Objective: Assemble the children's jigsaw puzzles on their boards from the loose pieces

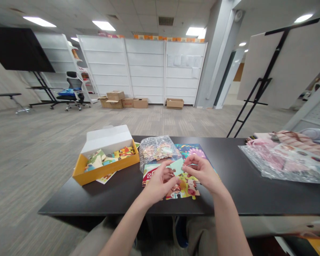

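Note:
A pale green puzzle piece (pixel 177 166) is held up between my two hands, above the partly joined puzzle. My left hand (pixel 160 180) curls round its left side, fingers partly hidden behind it and thumb lower down. At its right edge, my right hand (pixel 202 172) pinches the piece with thumb and fingertips. Below lies the joined part of the puzzle (pixel 185 190), with a cow and a farm figure on a yellow-green ground. A red barn picture (pixel 147 174) shows beside my left hand.
On the black table (pixel 229 192), an open yellow box (pixel 109 170) with loose pieces stands left. A clear plastic bag (pixel 158 149) of pieces and a blue printed picture (pixel 192 151) lie behind my hands. Plastic-wrapped pink cloth (pixel 280 156) lies at the right.

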Demonstrator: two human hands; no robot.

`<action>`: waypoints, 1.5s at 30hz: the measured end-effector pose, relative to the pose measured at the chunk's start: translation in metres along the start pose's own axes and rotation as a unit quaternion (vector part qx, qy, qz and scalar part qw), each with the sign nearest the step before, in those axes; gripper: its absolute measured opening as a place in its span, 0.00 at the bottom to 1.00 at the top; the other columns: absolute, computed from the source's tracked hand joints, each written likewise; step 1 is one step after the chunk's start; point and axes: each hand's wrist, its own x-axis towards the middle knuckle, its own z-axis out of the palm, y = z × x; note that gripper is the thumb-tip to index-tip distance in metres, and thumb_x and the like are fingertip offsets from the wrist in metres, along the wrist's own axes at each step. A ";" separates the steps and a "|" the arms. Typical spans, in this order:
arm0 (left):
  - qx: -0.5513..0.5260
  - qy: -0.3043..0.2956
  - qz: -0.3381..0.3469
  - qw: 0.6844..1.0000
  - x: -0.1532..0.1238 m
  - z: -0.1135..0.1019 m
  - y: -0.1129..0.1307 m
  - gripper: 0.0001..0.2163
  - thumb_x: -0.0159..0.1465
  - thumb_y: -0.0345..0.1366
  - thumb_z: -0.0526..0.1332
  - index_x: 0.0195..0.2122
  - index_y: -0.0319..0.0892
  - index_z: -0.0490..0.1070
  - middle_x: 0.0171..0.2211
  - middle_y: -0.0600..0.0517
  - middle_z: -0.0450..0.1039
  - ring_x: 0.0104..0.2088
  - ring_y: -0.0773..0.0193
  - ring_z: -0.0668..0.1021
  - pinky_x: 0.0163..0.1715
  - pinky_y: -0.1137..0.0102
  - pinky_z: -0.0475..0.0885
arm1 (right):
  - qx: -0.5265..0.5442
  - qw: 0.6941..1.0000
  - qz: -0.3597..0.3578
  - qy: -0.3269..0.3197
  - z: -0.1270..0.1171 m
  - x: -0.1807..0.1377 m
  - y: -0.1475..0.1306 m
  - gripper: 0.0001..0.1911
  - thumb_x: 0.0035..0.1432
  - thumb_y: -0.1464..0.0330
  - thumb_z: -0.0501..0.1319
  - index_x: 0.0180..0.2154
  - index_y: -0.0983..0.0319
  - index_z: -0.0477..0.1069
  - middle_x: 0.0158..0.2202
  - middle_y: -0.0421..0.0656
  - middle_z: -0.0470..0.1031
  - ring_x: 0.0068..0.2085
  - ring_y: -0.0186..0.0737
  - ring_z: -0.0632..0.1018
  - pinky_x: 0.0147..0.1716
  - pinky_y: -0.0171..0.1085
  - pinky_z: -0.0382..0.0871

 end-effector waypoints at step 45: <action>0.201 0.052 0.023 0.978 0.006 -0.006 -0.026 0.21 0.59 0.31 0.61 0.55 0.41 0.68 0.32 0.53 0.71 0.30 0.66 0.78 0.32 0.71 0.74 | -0.110 0.985 0.024 0.130 -0.064 -0.016 0.018 0.23 0.45 0.50 0.71 0.35 0.61 0.76 0.33 0.46 0.80 0.33 0.44 0.79 0.33 0.41 0.75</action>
